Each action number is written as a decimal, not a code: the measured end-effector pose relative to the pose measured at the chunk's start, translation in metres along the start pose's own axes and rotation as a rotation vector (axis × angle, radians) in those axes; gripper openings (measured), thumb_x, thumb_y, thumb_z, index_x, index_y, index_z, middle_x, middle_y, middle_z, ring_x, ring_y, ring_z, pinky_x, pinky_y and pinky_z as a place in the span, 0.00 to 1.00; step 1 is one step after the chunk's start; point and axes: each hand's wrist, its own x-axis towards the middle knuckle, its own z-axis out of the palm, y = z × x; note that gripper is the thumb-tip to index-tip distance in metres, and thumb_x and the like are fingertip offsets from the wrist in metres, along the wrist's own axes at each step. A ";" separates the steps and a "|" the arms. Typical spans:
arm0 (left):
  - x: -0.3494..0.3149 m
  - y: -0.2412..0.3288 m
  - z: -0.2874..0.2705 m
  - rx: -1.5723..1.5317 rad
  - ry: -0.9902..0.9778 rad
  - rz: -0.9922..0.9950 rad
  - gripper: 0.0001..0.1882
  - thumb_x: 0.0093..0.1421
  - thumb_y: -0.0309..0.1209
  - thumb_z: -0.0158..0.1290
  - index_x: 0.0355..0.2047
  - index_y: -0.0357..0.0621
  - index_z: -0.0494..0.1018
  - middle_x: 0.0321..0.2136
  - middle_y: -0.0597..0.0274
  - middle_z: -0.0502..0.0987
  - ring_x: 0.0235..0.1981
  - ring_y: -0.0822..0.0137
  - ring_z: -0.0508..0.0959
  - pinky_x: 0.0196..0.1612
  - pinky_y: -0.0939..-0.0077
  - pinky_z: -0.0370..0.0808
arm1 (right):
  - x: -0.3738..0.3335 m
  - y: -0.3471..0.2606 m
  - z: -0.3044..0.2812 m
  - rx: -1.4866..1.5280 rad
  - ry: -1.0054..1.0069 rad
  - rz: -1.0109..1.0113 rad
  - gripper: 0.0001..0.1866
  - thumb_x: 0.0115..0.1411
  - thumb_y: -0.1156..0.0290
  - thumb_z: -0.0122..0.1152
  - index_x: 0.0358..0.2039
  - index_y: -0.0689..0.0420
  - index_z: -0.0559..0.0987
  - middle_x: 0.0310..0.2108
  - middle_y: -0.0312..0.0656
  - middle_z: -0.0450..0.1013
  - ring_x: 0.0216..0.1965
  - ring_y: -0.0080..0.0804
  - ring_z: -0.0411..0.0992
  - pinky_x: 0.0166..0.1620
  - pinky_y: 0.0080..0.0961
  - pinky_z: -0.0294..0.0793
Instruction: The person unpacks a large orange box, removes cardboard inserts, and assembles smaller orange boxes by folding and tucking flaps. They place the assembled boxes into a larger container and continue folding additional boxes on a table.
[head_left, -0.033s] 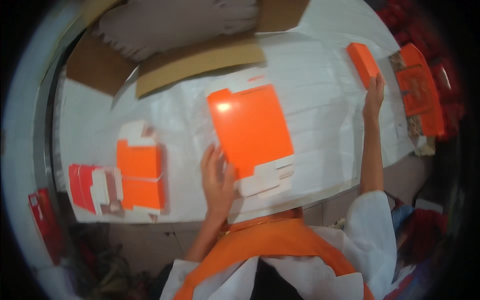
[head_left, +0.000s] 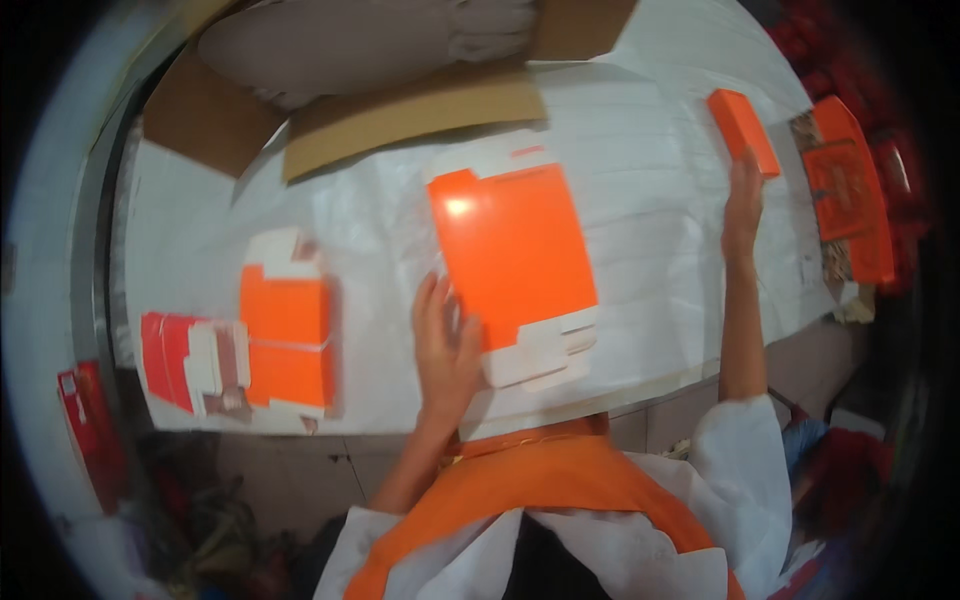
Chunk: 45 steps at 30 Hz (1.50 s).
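Flat orange cartons with white flaps lie in a stack in the middle of the table. At their lower left edge is my left hand, its fingers apart and curved slightly; I cannot tell whether it touches them. A narrow orange folded box lies at the far right. My right hand reaches to its near left side, fingers stretched out and not wrapped round it.
To the left lie a banded bundle of orange cartons and a banded red and white bundle. An open cardboard box stands at the back, greyish-white contents inside. An orange container sits at the right edge.
My right hand has shifted left from the orange box's near end to its near left side. The whole view has moved slightly; my left hand stays beside the cartons.
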 end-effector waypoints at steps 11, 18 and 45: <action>0.006 -0.013 0.031 0.067 -0.082 0.026 0.37 0.55 0.27 0.47 0.59 0.27 0.40 0.59 0.39 0.47 0.61 0.50 0.50 0.60 0.62 0.50 | -0.147 -0.127 0.072 -0.372 -0.896 -0.743 0.37 0.50 0.58 0.58 0.57 0.61 0.58 0.59 0.45 0.54 0.61 0.39 0.50 0.62 0.50 0.38; 0.002 0.000 0.027 -0.326 -0.005 -0.022 0.35 0.57 0.23 0.44 0.60 0.30 0.38 0.60 0.43 0.48 0.59 0.59 0.55 0.58 0.70 0.56 | -0.148 -0.126 0.070 -0.357 -0.884 -0.759 0.36 0.50 0.57 0.57 0.57 0.59 0.60 0.59 0.43 0.55 0.61 0.38 0.51 0.62 0.48 0.39; 0.065 0.015 0.005 -0.647 -0.297 -0.366 0.19 0.61 0.33 0.44 0.49 0.33 0.62 0.41 0.57 0.70 0.40 0.72 0.71 0.40 0.81 0.70 | -0.147 -0.116 0.066 -0.237 -0.680 -0.923 0.26 0.52 0.59 0.55 0.51 0.55 0.68 0.54 0.41 0.62 0.55 0.39 0.59 0.59 0.48 0.50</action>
